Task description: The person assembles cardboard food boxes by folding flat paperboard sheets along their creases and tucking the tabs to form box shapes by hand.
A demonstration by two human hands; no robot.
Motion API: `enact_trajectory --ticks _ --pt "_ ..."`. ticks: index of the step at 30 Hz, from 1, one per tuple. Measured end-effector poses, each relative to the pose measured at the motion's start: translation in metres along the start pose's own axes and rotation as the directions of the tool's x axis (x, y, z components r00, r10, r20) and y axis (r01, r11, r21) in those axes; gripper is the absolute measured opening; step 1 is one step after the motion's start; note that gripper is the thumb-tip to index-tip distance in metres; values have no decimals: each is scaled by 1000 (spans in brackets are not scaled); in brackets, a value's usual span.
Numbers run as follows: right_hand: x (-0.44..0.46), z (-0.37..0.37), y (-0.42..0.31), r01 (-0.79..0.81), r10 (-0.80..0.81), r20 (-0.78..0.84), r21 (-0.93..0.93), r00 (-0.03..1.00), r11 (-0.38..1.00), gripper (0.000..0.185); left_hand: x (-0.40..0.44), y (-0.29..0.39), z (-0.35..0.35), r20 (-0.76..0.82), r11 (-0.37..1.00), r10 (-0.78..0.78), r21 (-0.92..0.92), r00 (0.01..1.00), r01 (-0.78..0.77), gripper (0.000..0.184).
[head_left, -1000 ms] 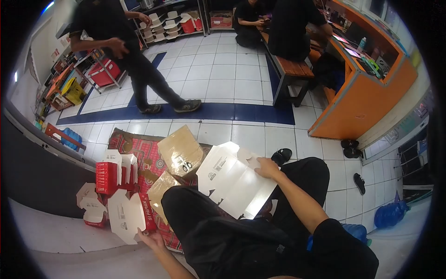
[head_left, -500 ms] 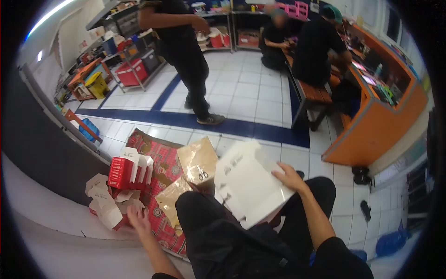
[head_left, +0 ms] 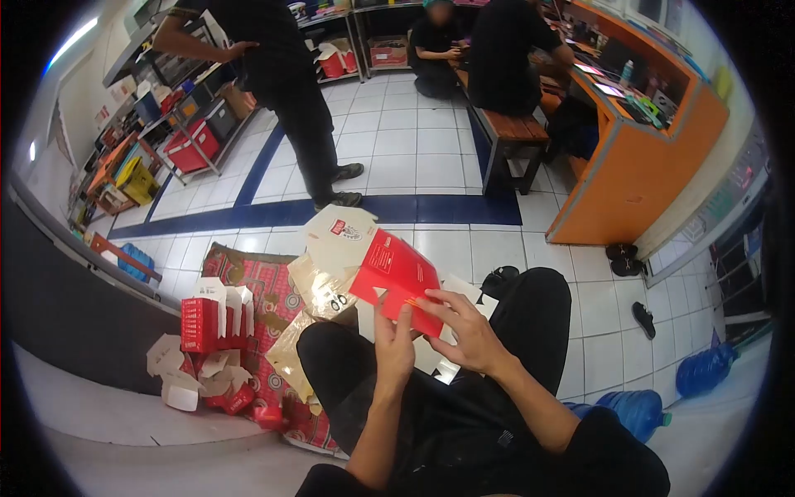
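A flat red-and-white cardboard box blank (head_left: 397, 261) is held up over my lap, its white printed flap pointing away from me. My left hand (head_left: 394, 348) is closed on its lower edge, thumb and fingers pinching the card. On the lower right part, my right hand (head_left: 465, 331) grips the blank with its fingers over the red face. Beneath it, white card sheets (head_left: 431, 358) rest on my legs, mostly covered by the blank and my hands.
Folded red-and-white boxes (head_left: 199, 325) stand on a patterned red mat (head_left: 263, 286) at left, with loose open ones (head_left: 175, 377) below. Scissors (head_left: 339, 301) lie on brown packaging (head_left: 308, 286). A person (head_left: 290, 99) stands ahead; others sit by a bench (head_left: 509, 128). Water bottles (head_left: 633, 412) are at right.
My left hand has come from beside the loose boxes to my lap. Both hands now hold a red-faced blank above the white sheets. The view has shifted, and the standing person's arm has moved.
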State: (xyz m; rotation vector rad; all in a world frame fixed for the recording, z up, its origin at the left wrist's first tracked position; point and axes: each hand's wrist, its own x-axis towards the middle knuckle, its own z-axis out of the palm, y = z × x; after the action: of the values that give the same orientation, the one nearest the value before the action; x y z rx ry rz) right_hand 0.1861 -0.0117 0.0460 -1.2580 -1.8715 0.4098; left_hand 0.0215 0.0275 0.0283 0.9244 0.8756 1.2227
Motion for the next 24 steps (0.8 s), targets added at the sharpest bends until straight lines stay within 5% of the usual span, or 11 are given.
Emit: enact_trajectory --ticks 2,4,7,11,12,14,18,24 --pt "-15 -6 -11 -222 229 -46 128 972 967 54 -4 2 -3 -20 1000 -11 -30 1000 11 47" --pt "-32 -3 0 -99 98 -171 4 980 995 43 -6 9 -2 -93 992 106 -59 990 -111 46" --pt "-50 -7 -8 -222 348 -318 371 882 902 18 -17 9 7 -93 967 250 -14 964 -253 41" --pt "-60 -10 -57 -101 494 -439 662 751 742 11 -70 12 35 -152 811 566 282 811 -513 36" --pt "-66 -10 -67 -87 487 -466 651 739 754 11 -74 12 40 -122 769 609 335 784 -545 36" --pt "-67 -18 -76 -20 181 -648 248 740 968 13 -81 8 48 -81 740 640 331 764 -585 36" --pt "-64 -34 -67 104 -121 -605 -64 787 993 24 -93 16 66 -44 797 586 215 809 -565 36" --pt "-76 -35 -46 103 -77 -479 27 874 994 19 -80 9 50 -76 895 446 55 892 -443 31"
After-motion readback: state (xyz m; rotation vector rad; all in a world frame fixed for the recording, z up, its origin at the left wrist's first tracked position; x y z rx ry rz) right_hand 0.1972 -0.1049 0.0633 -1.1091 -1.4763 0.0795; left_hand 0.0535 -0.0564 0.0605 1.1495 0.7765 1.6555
